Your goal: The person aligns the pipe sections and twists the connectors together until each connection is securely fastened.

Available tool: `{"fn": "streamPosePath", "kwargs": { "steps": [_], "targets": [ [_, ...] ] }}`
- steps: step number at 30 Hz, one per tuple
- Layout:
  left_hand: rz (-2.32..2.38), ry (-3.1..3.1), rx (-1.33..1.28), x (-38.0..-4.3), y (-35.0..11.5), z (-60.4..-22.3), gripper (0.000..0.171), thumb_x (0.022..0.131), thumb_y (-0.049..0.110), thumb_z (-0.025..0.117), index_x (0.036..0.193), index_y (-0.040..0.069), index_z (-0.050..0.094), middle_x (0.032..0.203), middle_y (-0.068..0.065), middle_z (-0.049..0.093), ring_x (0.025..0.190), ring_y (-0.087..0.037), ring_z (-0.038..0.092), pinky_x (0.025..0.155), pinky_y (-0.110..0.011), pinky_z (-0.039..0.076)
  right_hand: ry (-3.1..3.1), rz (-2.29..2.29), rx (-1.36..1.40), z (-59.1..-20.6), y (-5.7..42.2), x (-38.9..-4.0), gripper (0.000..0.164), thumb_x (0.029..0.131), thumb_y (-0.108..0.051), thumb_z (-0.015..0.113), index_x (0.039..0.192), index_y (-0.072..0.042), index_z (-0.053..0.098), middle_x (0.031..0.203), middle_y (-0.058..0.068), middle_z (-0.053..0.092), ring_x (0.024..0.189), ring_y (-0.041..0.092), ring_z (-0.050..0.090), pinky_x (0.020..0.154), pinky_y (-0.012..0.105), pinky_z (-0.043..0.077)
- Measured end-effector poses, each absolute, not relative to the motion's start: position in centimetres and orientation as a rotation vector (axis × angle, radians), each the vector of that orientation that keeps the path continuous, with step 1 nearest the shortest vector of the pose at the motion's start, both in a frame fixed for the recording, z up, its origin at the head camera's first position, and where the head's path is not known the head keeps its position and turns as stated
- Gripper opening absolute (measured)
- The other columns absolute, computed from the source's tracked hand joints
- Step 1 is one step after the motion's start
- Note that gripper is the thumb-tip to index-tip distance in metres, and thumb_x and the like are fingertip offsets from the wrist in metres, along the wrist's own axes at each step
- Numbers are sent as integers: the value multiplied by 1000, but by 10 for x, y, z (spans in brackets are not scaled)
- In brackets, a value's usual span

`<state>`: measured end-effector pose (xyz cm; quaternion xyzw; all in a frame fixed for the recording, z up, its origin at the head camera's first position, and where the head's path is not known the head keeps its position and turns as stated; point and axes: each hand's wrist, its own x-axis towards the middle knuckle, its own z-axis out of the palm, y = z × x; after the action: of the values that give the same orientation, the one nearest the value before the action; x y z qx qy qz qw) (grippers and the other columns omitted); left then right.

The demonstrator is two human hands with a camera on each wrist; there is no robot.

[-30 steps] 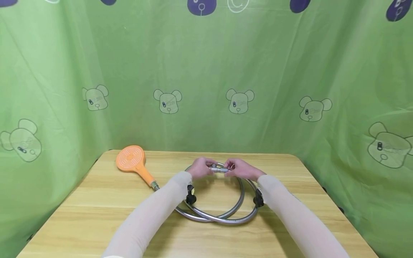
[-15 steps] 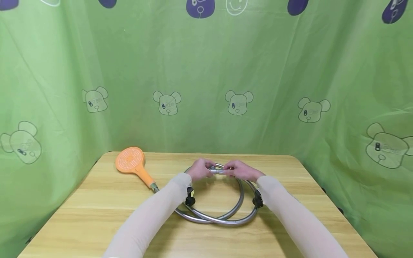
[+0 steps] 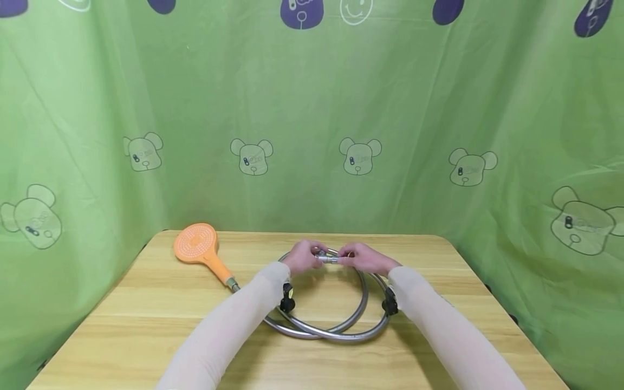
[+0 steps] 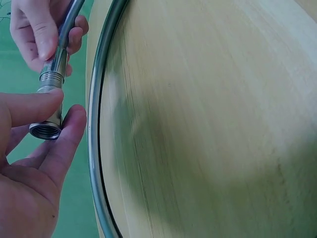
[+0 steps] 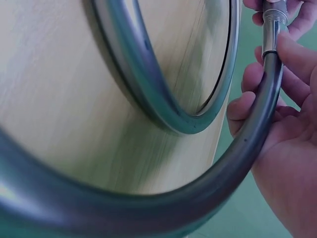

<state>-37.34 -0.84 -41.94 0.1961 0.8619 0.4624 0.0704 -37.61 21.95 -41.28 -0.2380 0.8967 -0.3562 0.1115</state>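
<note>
My left hand (image 3: 302, 257) pinches a short silver threaded fitting (image 4: 45, 130) between thumb and fingers; its open mouth shows inner threads in the left wrist view. My right hand (image 3: 368, 258) grips the smooth metal end nut (image 5: 270, 35) of a grey shower hose (image 5: 267, 94), its fingers curled round the hose just behind the nut. Nut and fitting are in line and joined, with a few threads showing between them. At the back left of the table lies an orange shower head (image 3: 196, 244), attached to the hose's other end.
Loops of the hose (image 3: 348, 337) lie on the wooden table (image 3: 146, 336) in front of and below my hands. A green curtain (image 3: 307, 200) with bear prints surrounds the table at the back and sides.
The fingers of my right hand have shifted slightly left along the nut, covering more of it. My left hand stays in place, and the head view has tilted up a little.
</note>
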Motion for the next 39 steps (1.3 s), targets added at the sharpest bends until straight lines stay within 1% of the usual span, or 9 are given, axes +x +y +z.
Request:
{"fn": "streamPosePath", "kwargs": {
  "steps": [3,5,10,14,18,22,25,32,39],
  "targets": [
    [1391,2594,596,-373,-9,-419,48,79,-5,75,126,6,68,108,-10,72,86,-17,64,76,-28,54,2629,-1023,-666,-411,219,-375,30,101,-30,61,113,-5,72,98,23,63,77,21,52,65,28,42],
    [1399,2582,604,-373,-9,-419,50,80,-5,74,128,7,67,111,-10,72,88,-17,65,78,-29,56,2617,-1035,-659,-410,218,-374,31,99,-31,63,115,-5,70,98,21,63,78,20,52,66,28,43],
    [1428,2550,630,-374,-9,-422,46,82,-6,72,125,11,68,110,-8,71,89,-19,64,80,-32,56,2601,-1132,-693,-412,218,-375,23,91,-14,72,110,-6,64,99,10,60,87,21,54,75,30,48],
    [1401,2555,650,-377,-9,-424,39,82,-4,73,116,13,72,102,-5,71,86,-18,63,77,-32,54,2603,-1159,-712,-414,219,-374,20,88,-6,72,106,-6,63,98,10,59,87,21,54,75,31,48],
    [1371,2570,670,-377,-9,-425,37,81,-3,74,115,12,73,98,-4,71,83,-16,62,74,-29,53,2603,-1123,-729,-412,220,-374,15,94,-12,67,108,-5,67,95,12,61,82,20,54,69,28,47],
    [1370,2577,666,-377,-10,-425,36,81,-4,74,114,11,74,97,-4,71,81,-15,61,71,-27,51,2603,-1072,-704,-412,220,-375,26,101,-23,61,111,-2,70,85,15,62,71,17,49,61,25,42],
    [1380,2572,651,-376,-9,-424,36,81,-3,74,115,11,74,99,-4,72,83,-15,61,72,-27,51,2617,-1065,-681,-413,219,-375,27,99,-27,64,112,-3,70,87,11,61,73,16,49,64,26,42],
    [1386,2582,652,-374,-9,-420,35,81,-2,76,113,10,74,101,-7,74,84,-16,62,75,-27,51,2639,-1084,-724,-412,218,-375,13,93,-13,69,105,-8,66,99,9,62,85,20,54,71,29,47],
    [1403,2568,650,-376,-9,-421,35,80,-3,75,113,9,74,99,-7,74,82,-16,63,72,-26,52,2636,-1036,-669,-410,219,-375,21,100,-27,63,110,-10,71,103,13,64,86,19,54,73,31,46]
  ]
}}
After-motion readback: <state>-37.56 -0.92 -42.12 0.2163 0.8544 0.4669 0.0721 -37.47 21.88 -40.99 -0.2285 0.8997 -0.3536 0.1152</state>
